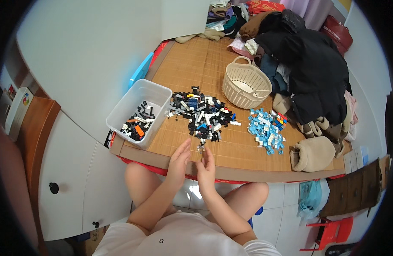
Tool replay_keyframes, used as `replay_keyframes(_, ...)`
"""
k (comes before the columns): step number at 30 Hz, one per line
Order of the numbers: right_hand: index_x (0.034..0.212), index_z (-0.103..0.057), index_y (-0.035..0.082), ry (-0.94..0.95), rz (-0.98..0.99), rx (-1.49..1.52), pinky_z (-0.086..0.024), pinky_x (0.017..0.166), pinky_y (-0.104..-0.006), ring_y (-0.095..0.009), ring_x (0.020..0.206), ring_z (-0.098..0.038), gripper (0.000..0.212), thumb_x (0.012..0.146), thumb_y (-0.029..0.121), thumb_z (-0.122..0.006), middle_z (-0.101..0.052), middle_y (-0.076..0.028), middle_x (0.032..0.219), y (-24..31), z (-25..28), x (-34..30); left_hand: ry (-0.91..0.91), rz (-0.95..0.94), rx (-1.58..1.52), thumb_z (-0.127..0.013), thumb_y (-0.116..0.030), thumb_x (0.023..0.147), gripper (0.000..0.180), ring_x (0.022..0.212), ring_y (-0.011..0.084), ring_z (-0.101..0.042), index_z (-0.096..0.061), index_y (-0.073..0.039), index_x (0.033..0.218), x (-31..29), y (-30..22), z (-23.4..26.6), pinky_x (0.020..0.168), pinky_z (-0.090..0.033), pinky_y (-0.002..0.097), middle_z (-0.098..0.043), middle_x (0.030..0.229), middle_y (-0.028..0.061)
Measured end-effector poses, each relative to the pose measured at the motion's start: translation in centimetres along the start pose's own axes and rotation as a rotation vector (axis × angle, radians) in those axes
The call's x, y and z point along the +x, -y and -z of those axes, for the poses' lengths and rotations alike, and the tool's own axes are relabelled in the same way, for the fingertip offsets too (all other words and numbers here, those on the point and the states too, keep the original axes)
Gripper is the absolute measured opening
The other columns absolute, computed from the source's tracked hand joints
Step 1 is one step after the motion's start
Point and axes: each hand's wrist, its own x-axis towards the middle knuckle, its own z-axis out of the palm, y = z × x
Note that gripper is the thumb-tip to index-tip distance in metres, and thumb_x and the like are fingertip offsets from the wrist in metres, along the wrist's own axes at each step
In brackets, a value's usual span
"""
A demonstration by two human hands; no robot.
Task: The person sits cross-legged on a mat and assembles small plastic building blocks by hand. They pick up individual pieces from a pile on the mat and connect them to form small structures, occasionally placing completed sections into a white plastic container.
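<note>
My left hand [178, 163] is held over the near edge of the mat, fingers stretched out and nothing visible in it. Facing it, my right hand [205, 167] has its fingers extended and the thumb apart, also with nothing visible in it. Just beyond both hands lies a loose pile of building bricks [204, 116], mostly black, white and grey with some blue. A few small grey pieces [200, 147] lie close to my fingertips. To the left, a clear plastic box [158, 123] holds more black, white and orange bricks.
Right of the brick pile lies a heap of light-blue and white pieces [265, 130], with a puzzle cube [280, 120] against it. Behind stands a beige basket [243, 96]. Dark clothes [316, 72] cover the far right. A blue lid [141, 70] leans behind the box.
</note>
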Motion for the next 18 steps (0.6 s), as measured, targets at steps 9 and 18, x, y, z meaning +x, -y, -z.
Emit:
replay_keyframes(9,0.137,-0.017,-0.004,-0.05,-0.135,0.085,-0.02,0.106,-0.0316,-0.025,0.132,-0.021,0.061,0.081,-0.004,-0.042,-0.021,-0.018,0.142,-0.1,1.7,1.4,0.026,0.079,0.074,-0.04,-0.009,0.086,0.051,0.132,0.0199,-0.022,-0.027,0.006,0.133,2.7,2.3,0.6,0.106,-0.018,0.0311,-0.029,0.139,0.0136)
replay_keyframes(18,0.137,-0.016,-0.003,-0.032,-0.147,0.098,-0.025,0.102,-0.0286,-0.023,0.129,-0.027,0.063,0.077,-0.008,-0.036,-0.025,-0.017,0.14,0.2,0.5,3.0,0.061,0.152,0.1,-0.043,-0.008,0.088,0.046,0.127,0.0186,-0.032,-0.032,0.006,0.131,3.6,2.1,0.3,0.104,-0.025,0.0286,-0.037,0.134,0.0131)
